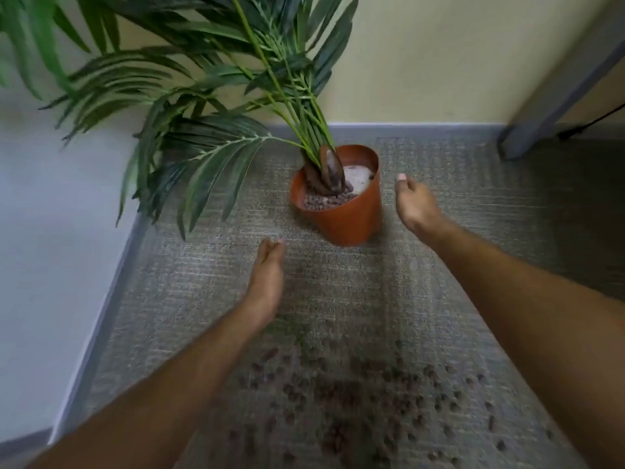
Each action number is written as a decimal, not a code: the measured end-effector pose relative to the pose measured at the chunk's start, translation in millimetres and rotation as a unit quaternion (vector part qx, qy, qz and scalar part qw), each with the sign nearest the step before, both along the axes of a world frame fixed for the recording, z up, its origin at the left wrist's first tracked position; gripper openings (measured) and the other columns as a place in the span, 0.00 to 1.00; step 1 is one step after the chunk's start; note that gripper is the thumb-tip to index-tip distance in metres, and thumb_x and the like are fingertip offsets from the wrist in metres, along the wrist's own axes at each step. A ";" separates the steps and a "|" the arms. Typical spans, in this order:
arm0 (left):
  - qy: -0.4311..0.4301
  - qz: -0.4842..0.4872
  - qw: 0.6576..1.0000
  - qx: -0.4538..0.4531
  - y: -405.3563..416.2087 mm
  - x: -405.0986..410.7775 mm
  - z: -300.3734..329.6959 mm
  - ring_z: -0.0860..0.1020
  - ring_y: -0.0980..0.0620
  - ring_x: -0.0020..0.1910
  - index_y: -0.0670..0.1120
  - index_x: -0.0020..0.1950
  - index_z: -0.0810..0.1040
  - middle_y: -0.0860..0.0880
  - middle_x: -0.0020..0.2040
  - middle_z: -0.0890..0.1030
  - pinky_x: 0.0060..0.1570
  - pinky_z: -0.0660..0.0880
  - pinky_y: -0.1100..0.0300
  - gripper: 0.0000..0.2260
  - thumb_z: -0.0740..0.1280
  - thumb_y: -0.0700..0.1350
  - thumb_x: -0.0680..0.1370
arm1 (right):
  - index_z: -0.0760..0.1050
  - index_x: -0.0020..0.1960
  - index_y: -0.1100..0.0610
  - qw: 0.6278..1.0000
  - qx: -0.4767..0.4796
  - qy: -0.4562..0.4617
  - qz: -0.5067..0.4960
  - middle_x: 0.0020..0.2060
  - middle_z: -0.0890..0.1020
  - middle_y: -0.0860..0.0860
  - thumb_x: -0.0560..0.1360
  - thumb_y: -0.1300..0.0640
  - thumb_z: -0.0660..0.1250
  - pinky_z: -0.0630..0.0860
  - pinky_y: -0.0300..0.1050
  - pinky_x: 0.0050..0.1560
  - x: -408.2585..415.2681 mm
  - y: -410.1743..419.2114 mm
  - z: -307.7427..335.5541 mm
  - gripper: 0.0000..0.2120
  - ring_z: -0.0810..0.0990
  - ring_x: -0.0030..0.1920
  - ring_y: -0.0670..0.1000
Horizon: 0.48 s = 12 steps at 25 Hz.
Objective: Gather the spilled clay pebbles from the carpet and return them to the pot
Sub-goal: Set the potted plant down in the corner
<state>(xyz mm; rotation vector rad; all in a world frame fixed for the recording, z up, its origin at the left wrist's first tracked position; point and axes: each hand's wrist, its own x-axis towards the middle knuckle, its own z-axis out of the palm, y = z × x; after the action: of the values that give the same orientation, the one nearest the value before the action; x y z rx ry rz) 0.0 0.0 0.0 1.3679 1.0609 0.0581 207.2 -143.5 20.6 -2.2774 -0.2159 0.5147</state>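
On the near part of the grey carpet (338, 292), between the person's two forearms, lie the spilled clay pebbles (355, 390): small, rounded, reddish-brown lumps, thickest in a dark cluster near the middle and thinning to single scattered pieces toward the right and the near edge. Motion blur softens their outlines, so the single shapes are hard to make out.

Farther off, close to the far wall, stands the orange-brown plastic pot (341, 214). It tilts a little, its mouth facing the viewer. Inside, a layer of the same brown pebbles fills the near side, while a pale, whitish patch shows bare on the far right side. A brown stem base rises from the left of the pot, and long green fronds of the plant (209, 106) spread up and to the left.

The left hand (265, 282) hovers over bare carpet to the near left of the pot, flat, fingers straight and pressed together, grasping nothing. The right hand (414, 201) is just right of the pot, apart from its wall, with the fingers loosely curled; whether it holds anything in the palm I cannot tell. Both hands are well apart from the pebble spill.
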 end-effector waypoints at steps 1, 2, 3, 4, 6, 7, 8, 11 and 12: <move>-0.019 0.012 0.999 -0.023 3.2 14.4 -8.9 0.55 0.48 0.76 0.53 0.78 0.47 0.50 0.79 0.52 0.72 0.52 0.47 0.26 0.51 0.57 0.82 | 0.68 0.70 0.60 1.000 0.018 0.004 -0.020 0.68 0.73 0.61 0.83 0.45 0.46 0.65 0.54 0.69 11.5 14.7 -5.6 0.26 0.70 0.68 0.62; -0.030 0.019 0.998 -0.045 6.1 26.1 -18.1 0.54 0.47 0.77 0.54 0.78 0.46 0.49 0.79 0.51 0.72 0.51 0.45 0.27 0.50 0.59 0.82 | 0.67 0.71 0.61 0.999 0.027 0.019 -0.032 0.69 0.71 0.62 0.83 0.45 0.46 0.64 0.54 0.70 20.5 26.2 -8.6 0.27 0.69 0.69 0.62; -0.032 0.025 0.997 -0.064 8.8 41.3 -23.7 0.53 0.47 0.77 0.54 0.78 0.46 0.48 0.79 0.50 0.73 0.50 0.44 0.28 0.49 0.60 0.81 | 0.67 0.71 0.62 0.999 0.028 0.025 -0.039 0.69 0.71 0.63 0.83 0.45 0.46 0.63 0.54 0.71 31.9 39.7 -10.5 0.28 0.69 0.69 0.62; -0.042 0.034 0.995 -0.082 8.9 54.8 -25.4 0.53 0.46 0.77 0.54 0.78 0.46 0.48 0.79 0.51 0.73 0.49 0.44 0.28 0.49 0.61 0.81 | 0.67 0.71 0.63 0.998 0.026 0.037 -0.034 0.70 0.69 0.64 0.82 0.44 0.45 0.63 0.55 0.71 40.2 52.7 -11.4 0.29 0.68 0.70 0.63; -0.080 0.061 0.987 -0.125 10.3 76.4 -31.9 0.54 0.47 0.77 0.52 0.78 0.51 0.48 0.79 0.54 0.73 0.48 0.45 0.27 0.49 0.60 0.81 | 0.65 0.72 0.63 0.999 0.001 0.052 -0.012 0.71 0.69 0.64 0.82 0.41 0.43 0.65 0.59 0.70 49.6 67.0 -19.2 0.32 0.69 0.69 0.63; -0.101 0.080 0.980 -0.153 11.8 85.6 -35.0 0.56 0.48 0.76 0.50 0.77 0.55 0.49 0.78 0.58 0.73 0.49 0.46 0.26 0.50 0.59 0.81 | 0.65 0.72 0.62 0.998 -0.006 0.068 -0.006 0.69 0.70 0.63 0.81 0.40 0.43 0.69 0.62 0.66 50.4 67.9 -22.9 0.32 0.71 0.66 0.64; -0.127 0.099 0.969 -0.187 12.2 93.8 -37.4 0.61 0.49 0.74 0.50 0.76 0.60 0.49 0.76 0.63 0.73 0.51 0.46 0.25 0.51 0.59 0.82 | 0.66 0.71 0.61 0.996 -0.010 0.087 -0.004 0.65 0.73 0.62 0.81 0.39 0.43 0.73 0.64 0.61 51.4 66.3 -27.9 0.32 0.73 0.62 0.63; -0.159 0.144 0.942 -0.259 11.1 109.2 -42.8 0.74 0.50 0.63 0.50 0.68 0.72 0.48 0.68 0.75 0.67 0.63 0.43 0.21 0.52 0.58 0.82 | 0.67 0.65 0.59 0.992 0.009 0.123 0.007 0.53 0.74 0.59 0.82 0.42 0.46 0.82 0.58 0.39 46.4 58.9 -29.2 0.25 0.76 0.48 0.60; -0.160 0.158 0.938 -0.265 11.6 109.8 -43.6 0.74 0.48 0.63 0.49 0.67 0.73 0.47 0.67 0.76 0.63 0.67 0.44 0.21 0.52 0.58 0.82 | 0.67 0.63 0.59 0.992 0.020 0.124 0.004 0.50 0.74 0.59 0.82 0.44 0.49 0.82 0.54 0.32 41.6 57.1 -28.7 0.22 0.77 0.45 0.59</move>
<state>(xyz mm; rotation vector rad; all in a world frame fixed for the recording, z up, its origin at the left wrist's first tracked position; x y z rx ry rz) 109.8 11.6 -43.6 0.6664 0.9222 0.2098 248.8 -86.5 -8.2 -2.1497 -0.1095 0.7835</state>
